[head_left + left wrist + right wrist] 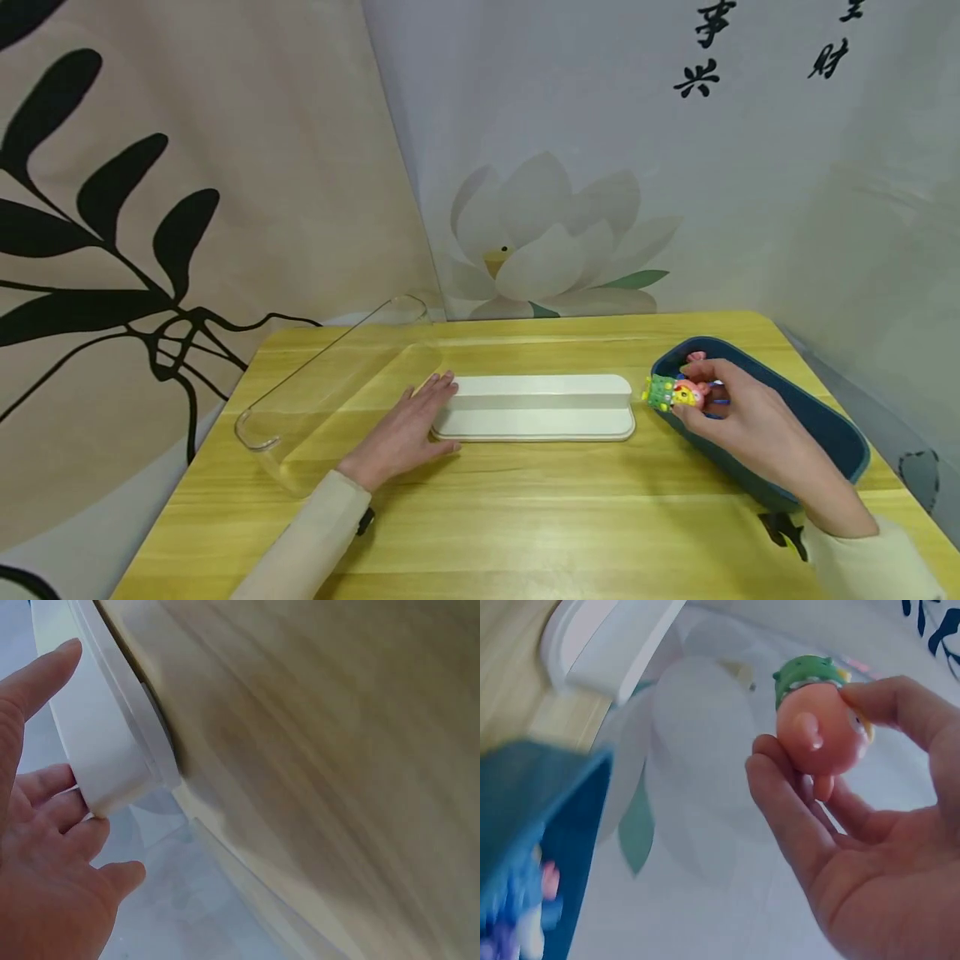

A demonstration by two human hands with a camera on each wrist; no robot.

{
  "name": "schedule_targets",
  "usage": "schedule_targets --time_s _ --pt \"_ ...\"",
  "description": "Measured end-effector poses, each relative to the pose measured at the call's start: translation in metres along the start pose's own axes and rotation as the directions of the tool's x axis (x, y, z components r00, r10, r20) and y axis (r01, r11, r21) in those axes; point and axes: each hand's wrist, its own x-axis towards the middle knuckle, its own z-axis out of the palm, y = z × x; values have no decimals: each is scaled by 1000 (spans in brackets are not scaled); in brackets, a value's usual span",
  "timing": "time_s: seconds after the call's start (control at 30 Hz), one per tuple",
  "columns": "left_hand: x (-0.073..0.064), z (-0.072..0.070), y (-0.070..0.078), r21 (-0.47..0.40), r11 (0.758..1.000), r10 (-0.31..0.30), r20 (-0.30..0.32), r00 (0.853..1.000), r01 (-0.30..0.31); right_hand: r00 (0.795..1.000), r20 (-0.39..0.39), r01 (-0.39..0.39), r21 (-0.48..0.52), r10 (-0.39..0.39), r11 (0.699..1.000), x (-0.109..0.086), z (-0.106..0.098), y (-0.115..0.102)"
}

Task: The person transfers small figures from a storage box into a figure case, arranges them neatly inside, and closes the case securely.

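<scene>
Holding a small toy figurine [678, 393] between thumb and fingertips, the right hand [757, 429] sits at the right of the head frame, its fingers bent into a pinch. The figurine has a green part that points to the left in that view, beside a pink part with a yellow face; in the right wrist view it shows at upper right, green part uppermost and the rounded pink part below, held in the air. Behind and beneath this hand in the head frame lies a dark blue bin [806, 412], slanting from right of centre toward the lower right, and the right wrist view shows several small toys [529, 915], blurred, inside it at lower left. Near the centre of the head frame, a long white base [536, 425] with a raised ledge lies flat on the yellow wood-grained table [570, 517]. The left hand [401, 433] rests at the left end of that base, loosely spread and gripping nothing, its fingertips touching the end and its thumb along the near side. To the left of this hand, a clear curved cover [330, 383] lies diagonally across the table's left edge. Across the upper middle, a pale backdrop [750, 208] carries a printed lotus [555, 242].
</scene>
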Motion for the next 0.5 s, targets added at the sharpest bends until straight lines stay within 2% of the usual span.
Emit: schedule_targets --time_s 0.17,0.27,0.4,0.5 --pt "1 -2 -3 7 1000 25 6 1000 -25 998 37 42 138 -47 990 14 21 -22" --pt "2 -2 -6 -7 1000 29 16 999 -29 996 55 59 176 -70 983 22 33 -34" --pt "2 -2 -9 -44 999 8 48 999 -6 992 68 93 198 -108 976 32 49 -48" --pt "2 -2 -11 -87 996 -6 49 999 10 986 72 131 240 -152 962 42 61 -57"
